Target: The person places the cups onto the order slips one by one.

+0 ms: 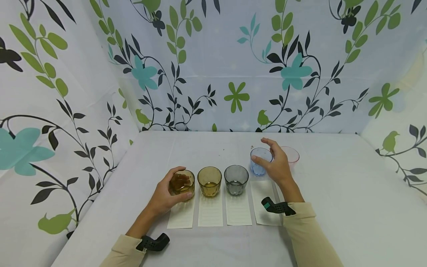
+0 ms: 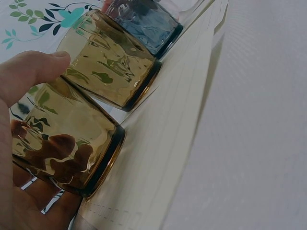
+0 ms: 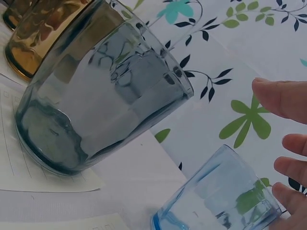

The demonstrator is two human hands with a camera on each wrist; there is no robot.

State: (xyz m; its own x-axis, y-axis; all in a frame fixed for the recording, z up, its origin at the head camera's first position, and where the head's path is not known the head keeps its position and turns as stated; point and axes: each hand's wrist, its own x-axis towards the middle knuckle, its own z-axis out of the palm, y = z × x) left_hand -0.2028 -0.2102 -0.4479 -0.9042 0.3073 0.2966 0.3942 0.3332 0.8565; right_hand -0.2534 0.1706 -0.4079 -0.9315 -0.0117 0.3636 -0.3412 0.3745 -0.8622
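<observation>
On the white worktop (image 1: 350,207), the left hand (image 1: 164,195) grips a brown glass (image 1: 185,181), in a row with a yellow glass (image 1: 209,181) and a gray glass (image 1: 236,180). The right hand (image 1: 278,164), spread wide, is by a blue glass (image 1: 258,167), near a pink glass (image 1: 291,154).

head view looked forward and down over the desk (image 1: 353,204), farther off; left and right wrist views were close, tilted, both catching amber glasses (image 1: 209,181).

The left hand (image 2: 5,127) grips an amber glass (image 2: 72,139) by the pale papers' (image 2: 160,124) far edge; a second amber glass (image 2: 103,67) stands just beyond, then a blue-grey glass (image 2: 148,26).
</observation>
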